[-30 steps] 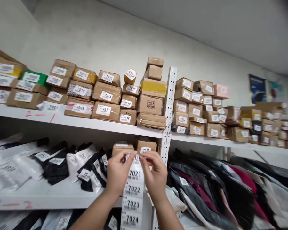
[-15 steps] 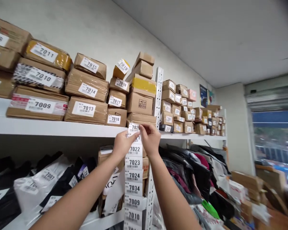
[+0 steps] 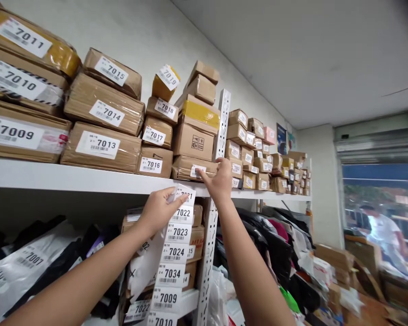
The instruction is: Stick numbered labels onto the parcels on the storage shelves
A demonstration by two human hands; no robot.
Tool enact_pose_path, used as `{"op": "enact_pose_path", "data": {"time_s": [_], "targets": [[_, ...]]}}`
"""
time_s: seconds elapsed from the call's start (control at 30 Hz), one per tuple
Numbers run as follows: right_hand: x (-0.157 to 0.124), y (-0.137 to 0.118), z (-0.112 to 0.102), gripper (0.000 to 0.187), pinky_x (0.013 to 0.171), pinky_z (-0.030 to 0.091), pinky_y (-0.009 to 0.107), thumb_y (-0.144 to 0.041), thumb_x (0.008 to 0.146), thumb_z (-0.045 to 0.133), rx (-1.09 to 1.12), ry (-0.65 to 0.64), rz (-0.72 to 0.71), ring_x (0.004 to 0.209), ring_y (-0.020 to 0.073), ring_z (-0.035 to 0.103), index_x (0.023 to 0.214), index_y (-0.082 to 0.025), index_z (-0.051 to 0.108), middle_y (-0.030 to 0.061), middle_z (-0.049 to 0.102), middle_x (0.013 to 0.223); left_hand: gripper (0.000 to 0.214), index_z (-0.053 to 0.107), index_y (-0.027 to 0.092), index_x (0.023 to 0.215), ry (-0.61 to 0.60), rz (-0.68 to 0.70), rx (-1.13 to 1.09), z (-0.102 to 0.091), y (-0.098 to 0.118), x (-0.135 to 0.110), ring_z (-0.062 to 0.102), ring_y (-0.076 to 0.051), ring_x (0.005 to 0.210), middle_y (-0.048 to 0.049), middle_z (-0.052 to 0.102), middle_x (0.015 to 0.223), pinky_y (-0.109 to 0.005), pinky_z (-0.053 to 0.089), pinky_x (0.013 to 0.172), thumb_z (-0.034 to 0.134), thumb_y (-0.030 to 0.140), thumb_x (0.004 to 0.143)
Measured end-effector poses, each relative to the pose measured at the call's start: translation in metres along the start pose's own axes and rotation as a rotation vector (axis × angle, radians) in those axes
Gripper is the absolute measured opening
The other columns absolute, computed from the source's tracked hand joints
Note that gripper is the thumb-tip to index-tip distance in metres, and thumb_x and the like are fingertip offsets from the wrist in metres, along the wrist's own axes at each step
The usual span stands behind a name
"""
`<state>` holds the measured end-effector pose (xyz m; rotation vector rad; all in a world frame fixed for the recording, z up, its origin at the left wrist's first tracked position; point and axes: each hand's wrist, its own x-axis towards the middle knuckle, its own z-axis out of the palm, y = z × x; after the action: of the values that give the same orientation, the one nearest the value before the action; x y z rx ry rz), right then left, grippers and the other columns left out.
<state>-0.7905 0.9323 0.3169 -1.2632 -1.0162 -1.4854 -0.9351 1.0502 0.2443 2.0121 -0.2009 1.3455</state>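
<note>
My left hand [image 3: 159,209] pinches the top of a long strip of white number labels [image 3: 177,232], which hangs down below the shelf edge. Number 7021 is uppermost, partly under my thumb. My right hand [image 3: 220,182] is at the lowest cardboard box [image 3: 183,168] of a stack. Its thumb is stretched out and touches a small white label [image 3: 197,171] on the box front, partly covering it. The other fingers are raised apart from the thumb at the box's right end, partly hidden.
The white shelf [image 3: 88,177] carries numbered boxes, among them box 7016 [image 3: 153,163] to the left. A perforated metal post [image 3: 221,129] rises beside my right hand. Bagged parcels [image 3: 30,262] lie below. A person [image 3: 387,235] is at the far right.
Label 7020 has come off the strip's top, and a label now lies on the lowest box under my right thumb. My right hand moved up; my left hand lowered slightly with the strip.
</note>
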Motion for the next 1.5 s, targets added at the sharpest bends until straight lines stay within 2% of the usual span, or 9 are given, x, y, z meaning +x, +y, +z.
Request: {"op": "enact_pose_path", "data": {"time_s": [0.13, 0.3, 0.5, 0.83, 1.07, 1.2, 1.3, 1.37, 1.5], "targets": [[-0.002, -0.006, 0.009, 0.009, 0.071, 0.046, 0.032, -0.028, 0.088, 0.054, 0.116, -0.197, -0.327, 0.077, 0.0194, 0.054, 0.086, -0.019, 0.058, 0.0055, 0.058, 0.08, 0.036, 0.048, 0.018, 0.06, -0.002, 0.114, 0.011, 0.011, 0.0, 0.008, 0.041, -0.01, 0.059, 0.005, 0.046, 0.059, -0.022, 0.033, 0.057, 0.056, 0.045, 0.082], [0.0, 0.003, 0.013, 0.018, 0.076, 0.049, 0.033, -0.02, 0.091, 0.046, 0.189, -0.186, -0.457, 0.086, 0.0197, 0.055, 0.098, -0.02, 0.062, 0.0081, 0.059, 0.09, 0.035, 0.049, 0.018, 0.061, -0.005, 0.196, -0.005, 0.021, -0.002, 0.014, 0.043, -0.011, 0.062, 0.0038, 0.048, 0.062, -0.023, 0.036, 0.06, 0.054, 0.043, 0.084], [-0.004, 0.026, -0.01, 0.024, 0.082, 0.05, 0.042, -0.026, 0.082, 0.063, 0.222, -0.207, -0.304, 0.093, 0.0237, 0.057, 0.106, -0.022, 0.06, 0.0094, 0.06, 0.099, 0.029, 0.061, 0.016, 0.077, -0.003, 0.076, -0.24, 0.023, -0.007, 0.017, 0.048, -0.012, 0.064, 0.0006, 0.058, 0.071, -0.023, 0.04, 0.059, 0.057, 0.044, 0.083], [-0.005, 0.008, -0.004, 0.036, 0.091, 0.05, 0.043, -0.008, 0.084, 0.045, 0.37, -0.345, -0.63, 0.107, 0.0226, 0.057, 0.114, -0.023, 0.058, 0.0084, 0.066, 0.114, 0.033, 0.059, 0.015, 0.077, 0.012, 0.067, -0.337, 0.029, 0.002, 0.018, 0.045, -0.01, 0.063, 0.0019, 0.053, 0.07, -0.02, 0.039, 0.057, 0.057, 0.047, 0.083], [-0.018, 0.023, -0.004, 0.033, 0.1, 0.046, 0.046, -0.007, 0.083, 0.047, 0.404, -0.304, -0.632, 0.121, 0.0238, 0.052, 0.111, -0.017, 0.06, 0.0149, 0.062, 0.123, 0.038, 0.057, 0.015, 0.078, 0.008, -0.002, -0.34, 0.026, -0.002, 0.015, 0.041, -0.009, 0.058, 0.0037, 0.05, 0.064, -0.02, 0.036, 0.053, 0.059, 0.053, 0.079], [-0.014, 0.012, -0.006, 0.03, 0.097, 0.048, 0.048, -0.014, 0.085, 0.046, 0.505, -0.271, -0.414, 0.114, 0.0239, 0.058, 0.109, -0.021, 0.062, 0.0103, 0.068, 0.113, 0.038, 0.06, 0.015, 0.083, 0.018, -0.017, -0.327, 0.028, 0.0, 0.017, 0.048, -0.011, 0.061, 0.0011, 0.056, 0.068, -0.022, 0.04, 0.056, 0.058, 0.053, 0.08], [-0.012, -0.001, -0.014, 0.018, 0.074, 0.057, 0.035, -0.026, 0.087, 0.054, 0.716, -0.261, -0.092, 0.089, 0.0183, 0.066, 0.1, -0.024, 0.066, 0.0058, 0.071, 0.095, 0.034, 0.064, 0.016, 0.089, 0.044, 0.032, -0.289, 0.029, 0.003, 0.019, 0.056, -0.016, 0.075, -0.0023, 0.063, 0.076, -0.026, 0.046, 0.068, 0.059, 0.048, 0.081], [-0.013, -0.009, -0.019, 0.012, 0.062, 0.055, 0.028, -0.03, 0.08, 0.065, 0.764, -0.3, -0.014, 0.082, 0.0171, 0.065, 0.088, -0.022, 0.068, 0.0057, 0.068, 0.09, 0.031, 0.066, 0.017, 0.093, 0.087, 0.044, -0.305, 0.031, 0.006, 0.021, 0.059, -0.017, 0.08, -0.0026, 0.066, 0.081, -0.026, 0.047, 0.072, 0.063, 0.044, 0.079], [-0.015, -0.017, -0.015, 0.016, 0.056, 0.051, 0.027, -0.033, 0.07, 0.073, 0.901, -0.339, 0.161, 0.068, 0.0137, 0.06, 0.08, -0.02, 0.069, 0.003, 0.065, 0.076, 0.028, 0.064, 0.016, 0.078, 0.278, 0.018, -0.318, 0.036, 0.013, 0.028, 0.054, -0.012, 0.065, 0.001, 0.063, 0.07, -0.021, 0.043, 0.058, 0.067, 0.044, 0.075]]}}
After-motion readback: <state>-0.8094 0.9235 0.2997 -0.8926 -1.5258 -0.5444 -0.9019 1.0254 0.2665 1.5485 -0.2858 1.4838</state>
